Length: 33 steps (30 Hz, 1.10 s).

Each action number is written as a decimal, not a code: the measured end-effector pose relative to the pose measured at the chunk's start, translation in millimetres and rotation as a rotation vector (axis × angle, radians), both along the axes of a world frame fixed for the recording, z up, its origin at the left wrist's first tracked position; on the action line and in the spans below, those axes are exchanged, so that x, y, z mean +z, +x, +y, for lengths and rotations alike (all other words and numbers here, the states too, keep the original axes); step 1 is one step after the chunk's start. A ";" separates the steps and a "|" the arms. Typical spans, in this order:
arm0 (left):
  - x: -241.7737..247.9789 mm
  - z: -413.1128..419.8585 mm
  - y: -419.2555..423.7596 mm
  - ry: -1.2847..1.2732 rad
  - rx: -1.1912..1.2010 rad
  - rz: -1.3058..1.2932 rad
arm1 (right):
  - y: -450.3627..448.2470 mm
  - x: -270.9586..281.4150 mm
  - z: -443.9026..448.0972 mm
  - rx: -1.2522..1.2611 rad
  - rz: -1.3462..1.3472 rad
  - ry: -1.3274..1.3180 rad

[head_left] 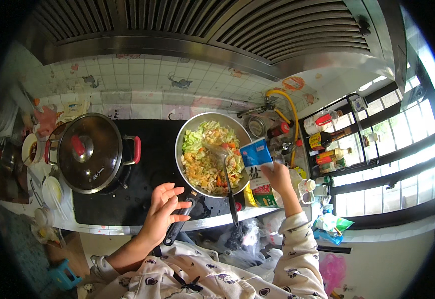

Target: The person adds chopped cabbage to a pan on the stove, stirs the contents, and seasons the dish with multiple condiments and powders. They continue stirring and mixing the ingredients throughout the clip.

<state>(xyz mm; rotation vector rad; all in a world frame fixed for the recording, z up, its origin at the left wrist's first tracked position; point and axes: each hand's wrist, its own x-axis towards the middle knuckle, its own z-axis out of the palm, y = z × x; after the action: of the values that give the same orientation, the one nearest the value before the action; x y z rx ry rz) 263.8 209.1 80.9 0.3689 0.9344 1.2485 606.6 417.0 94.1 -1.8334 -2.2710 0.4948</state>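
Note:
A metal wok stands on the right of the black glass cooktop. Chopped cabbage with orange and red pieces fills its bottom. In the food rests the metal head of a spatula or ladle, its black handle leaning over the near rim. My right hand grips a blue-and-white packet bearing writing, tilted at the wok's right rim. My left hand is empty with fingers apart, beside the wok's black handle; whether they touch I cannot tell.
A lidded pot with red grips stands left of the wok. Bottles with labels crowd the right edge, below a yellow hose. A rack of sauce bottles lines the window. The range hood hangs overhead.

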 end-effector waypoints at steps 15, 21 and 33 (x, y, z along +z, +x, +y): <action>5.5 -5.4 5.7 0.012 0.028 0.050 | -38.1 -5.7 -6.6 0.155 -0.029 -0.074; 7.7 -0.5 14.0 0.022 -0.006 0.051 | -5.6 9.1 -11.9 -0.001 0.051 -0.015; 9.8 4.0 22.8 0.022 -0.011 0.064 | 25.0 -11.3 -20.3 -0.045 -0.094 0.027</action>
<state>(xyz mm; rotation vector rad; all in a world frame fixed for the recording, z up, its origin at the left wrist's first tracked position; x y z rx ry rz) 286.6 213.1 90.7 0.4329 0.9727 1.2441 631.6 396.7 82.8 -1.9285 -2.2780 0.3772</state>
